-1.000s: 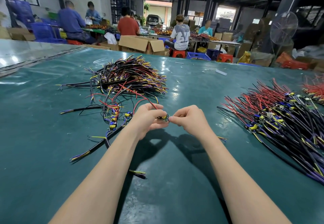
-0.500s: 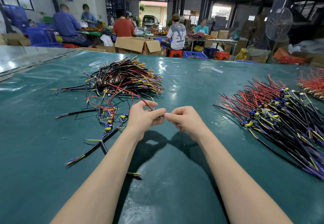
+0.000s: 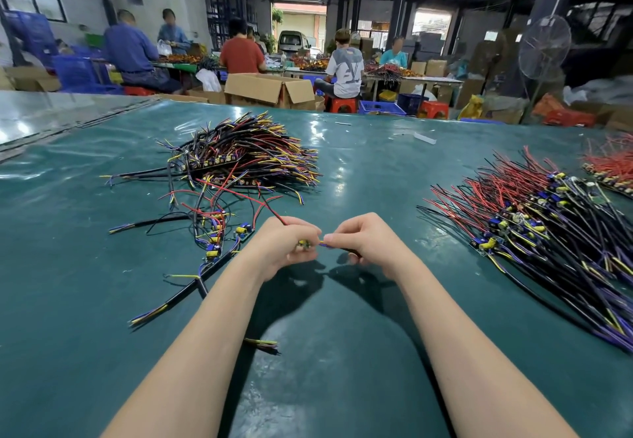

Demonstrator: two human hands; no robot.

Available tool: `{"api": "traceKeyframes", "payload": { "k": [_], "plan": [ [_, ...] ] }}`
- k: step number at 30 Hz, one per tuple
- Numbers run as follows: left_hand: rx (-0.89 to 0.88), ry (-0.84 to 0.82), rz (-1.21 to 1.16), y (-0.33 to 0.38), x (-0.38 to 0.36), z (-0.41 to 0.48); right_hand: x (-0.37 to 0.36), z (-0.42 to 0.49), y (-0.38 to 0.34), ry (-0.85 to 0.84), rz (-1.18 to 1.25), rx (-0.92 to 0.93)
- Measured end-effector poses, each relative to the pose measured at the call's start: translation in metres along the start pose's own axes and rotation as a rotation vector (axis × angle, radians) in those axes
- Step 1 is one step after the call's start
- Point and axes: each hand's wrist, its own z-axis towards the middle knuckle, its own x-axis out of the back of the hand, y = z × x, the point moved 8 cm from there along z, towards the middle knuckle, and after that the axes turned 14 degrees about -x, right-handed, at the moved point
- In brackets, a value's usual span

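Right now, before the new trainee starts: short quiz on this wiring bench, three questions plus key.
1. True or false: the left hand holds a small board with a yellow part, and the right hand pinches a wire lead beside it.
2. The red wire leaving the left hand runs toward: A) the wire pile on the left; B) the cardboard box; C) the standing fan.
3. Does either hand touch the wire bundle on the right?
Key: 1 true; 2 A; 3 no.
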Motion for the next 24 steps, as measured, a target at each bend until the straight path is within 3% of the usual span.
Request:
{"api": "traceKeyframes", "payload": {
  "k": [5, 9, 12, 15, 17, 24],
  "plan": [
    [0.061, -0.037, 0.075, -0.005, 0.004, -0.002, -0.007, -0.003, 0.007, -0.158, -0.078, -0.07],
    [0.069, -0.093, 0.13, -0.007, 0.002, -0.002, -0.004, -0.001, 0.006, -0.116, -0.074, -0.048],
    [0.05, -0.12, 0.194, -0.008, 0.001, -0.003, -0.009, 0.003, 0.007, -0.065, -0.204, -0.065],
    [0.027, -0.06, 0.155, -0.006, 0.006, -0.002, -0.005, 0.007, 0.007, 0.035, -0.301, -0.064],
    [0.005, 0.008, 0.051, -0.004, 0.01, 0.0, 0.001, 0.006, 0.01, 0.052, -0.225, -0.066],
    [-0.112, 0.276, -0.196, 0.003, 0.031, 0.006, 0.004, 0.004, 0.011, -0.065, 0.053, -0.031]
  ]
}}
